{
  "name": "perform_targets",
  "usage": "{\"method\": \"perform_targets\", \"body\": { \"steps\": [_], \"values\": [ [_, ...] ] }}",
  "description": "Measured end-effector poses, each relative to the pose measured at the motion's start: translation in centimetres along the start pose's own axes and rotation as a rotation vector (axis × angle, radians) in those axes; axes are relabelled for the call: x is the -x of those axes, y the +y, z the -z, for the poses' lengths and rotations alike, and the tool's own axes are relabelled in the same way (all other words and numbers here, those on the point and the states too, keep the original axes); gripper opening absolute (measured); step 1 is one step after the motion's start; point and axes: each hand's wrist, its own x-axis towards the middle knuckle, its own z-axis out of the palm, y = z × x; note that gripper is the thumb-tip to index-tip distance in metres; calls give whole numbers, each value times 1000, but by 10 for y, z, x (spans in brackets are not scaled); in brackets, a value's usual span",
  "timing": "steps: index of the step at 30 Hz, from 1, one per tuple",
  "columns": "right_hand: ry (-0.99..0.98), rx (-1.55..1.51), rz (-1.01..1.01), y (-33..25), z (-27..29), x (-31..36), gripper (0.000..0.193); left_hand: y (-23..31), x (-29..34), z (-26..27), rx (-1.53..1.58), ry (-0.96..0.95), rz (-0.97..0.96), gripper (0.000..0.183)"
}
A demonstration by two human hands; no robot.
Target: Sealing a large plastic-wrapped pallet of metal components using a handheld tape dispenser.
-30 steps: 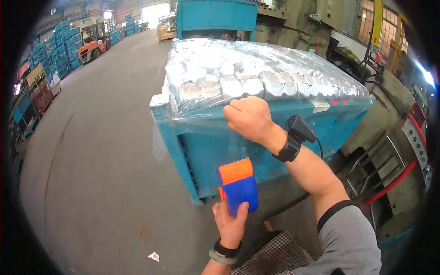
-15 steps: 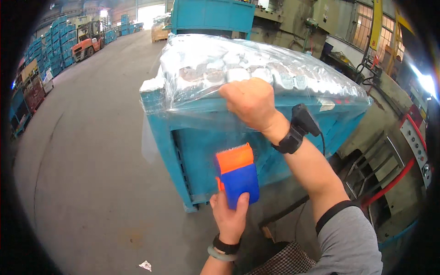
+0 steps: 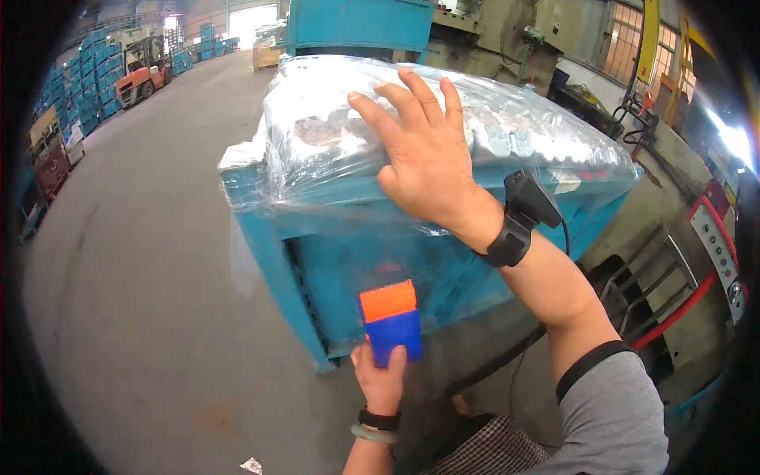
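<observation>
In the lower middle, my left hand point(image 3: 380, 385) is closed round a tape dispenser point(image 3: 390, 326) with a blue body and an orange top ending in a serrated edge. It stands in front of a teal metal crate point(image 3: 336, 273). Clear plastic film point(image 3: 297, 178) drapes over the crate's top and down its near side, covering several grey metal parts point(image 3: 495, 141). Against the film at the crate's near upper edge is my right hand point(image 3: 427, 158), fingers spread, with nothing held. What lies beneath its palm is hidden.
Behind the crate stands another teal container point(image 3: 360, 25). A control panel point(image 3: 720, 245) and red tubing point(image 3: 673, 317) are at the right. At far left are an orange forklift point(image 3: 144, 79) and stacked teal crates point(image 3: 93, 71). A paper scrap point(image 3: 251, 465) lies on the floor.
My right hand has gone from a fist to spread fingers, pressing onto the film higher up. My left hand has shifted slightly left and down with the tape dispenser.
</observation>
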Motion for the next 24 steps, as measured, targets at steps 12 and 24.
{"method": "perform_targets", "body": {
  "steps": [12, 24],
  "values": [
    [280, -1156, -527, -24, 46, 117, 25, 37, 41, 38, -69, -17, 32, 31],
    [-19, -1762, -1529, -61, -34, 135, 17, 33, 25, 26, -103, 3, 182, 35]
  ]
}}
